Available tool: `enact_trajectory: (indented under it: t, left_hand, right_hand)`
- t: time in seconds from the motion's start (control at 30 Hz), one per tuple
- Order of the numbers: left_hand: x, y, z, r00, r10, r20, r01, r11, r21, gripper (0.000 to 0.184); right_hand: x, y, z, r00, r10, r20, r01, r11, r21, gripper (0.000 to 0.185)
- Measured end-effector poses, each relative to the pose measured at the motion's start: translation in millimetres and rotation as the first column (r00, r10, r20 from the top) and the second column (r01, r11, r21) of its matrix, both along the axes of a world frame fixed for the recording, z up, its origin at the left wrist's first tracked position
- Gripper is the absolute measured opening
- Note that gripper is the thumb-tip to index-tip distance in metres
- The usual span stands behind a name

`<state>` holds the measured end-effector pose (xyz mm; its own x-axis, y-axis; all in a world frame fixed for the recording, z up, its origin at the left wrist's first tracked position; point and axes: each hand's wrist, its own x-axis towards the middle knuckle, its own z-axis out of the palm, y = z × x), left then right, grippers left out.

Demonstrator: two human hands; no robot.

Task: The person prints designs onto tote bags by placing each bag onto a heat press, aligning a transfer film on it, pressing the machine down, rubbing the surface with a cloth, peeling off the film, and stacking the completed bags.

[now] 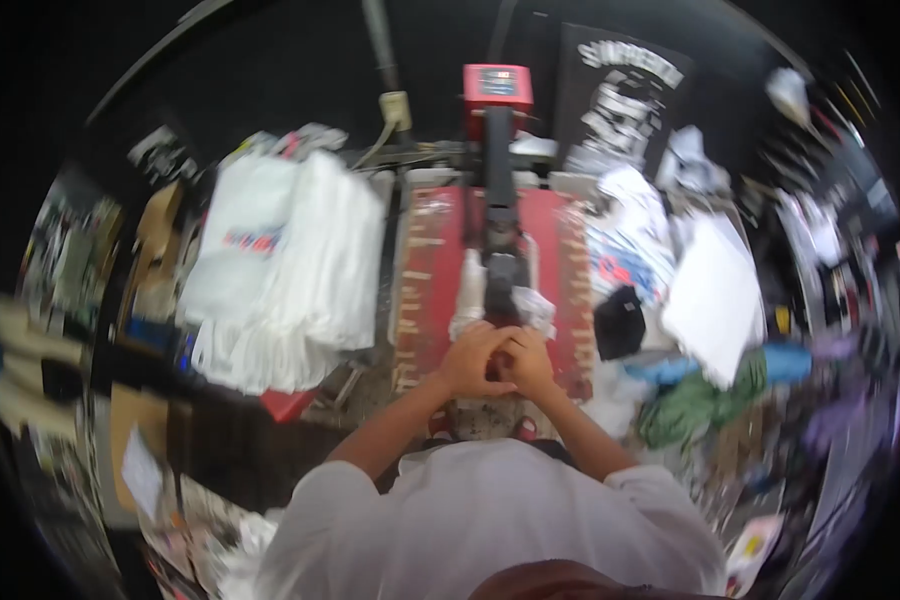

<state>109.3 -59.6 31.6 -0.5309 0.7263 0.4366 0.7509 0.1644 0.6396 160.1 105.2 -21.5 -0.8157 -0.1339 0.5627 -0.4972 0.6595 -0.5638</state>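
Directly in front of me stands a heat press with a black arm, a red control box and a red surface. At the near end of the arm, my left hand and my right hand meet, fingers curled round the press handle. The hands mostly hide the handle. Some white cloth shows on both sides of the arm, just beyond my fingers.
To the left is a thick stack of folded white garments with a red and blue print. White printed cloth, a white sheet-like piece, a black item and green cloth lie to the right. A dark printed poster stands behind.
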Motion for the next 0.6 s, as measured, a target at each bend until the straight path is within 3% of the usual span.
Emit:
enact_trajectory:
  t: [0.2,0.27,0.33,0.4,0.47,0.6]
  left_hand:
    - [5.2,11.7,-0.3,1.0,-0.003,-0.018,0.001,0.995,-0.1,0.081]
    - [5.3,15.2,-14.7,0.993,0.094,-0.068,-0.099,0.992,-0.082,0.078]
    - [7.2,18.8,-15.8,0.987,0.107,-0.121,-0.114,0.992,-0.048,0.073]
    - [8.4,20.0,-14.5,0.991,0.092,-0.102,-0.097,0.994,-0.043,0.07]
    - [9.8,20.5,-15.9,0.988,0.101,-0.112,-0.107,0.993,-0.042,0.068]
    - [12.7,21.6,-17.4,0.988,0.095,-0.126,-0.104,0.992,-0.066,0.067]
  right_hand:
    - [3.7,4.6,-13.4,0.999,-0.023,0.024,0.024,0.999,-0.03,0.02]
    - [4.3,3.6,-8.9,0.997,-0.027,0.067,0.029,0.999,-0.037,0.02]
    - [7.5,4.7,-2.8,0.99,0.013,0.143,-0.019,0.999,0.039,0.02]
    - [5.0,3.8,-11.5,0.989,-0.058,0.138,0.049,0.997,0.064,0.02]
    - [3.3,3.0,-18.7,0.993,-0.025,0.119,0.006,0.987,0.158,0.023]
    - [7.4,3.1,-10.0,0.993,-0.032,0.113,0.016,0.99,0.138,0.017]
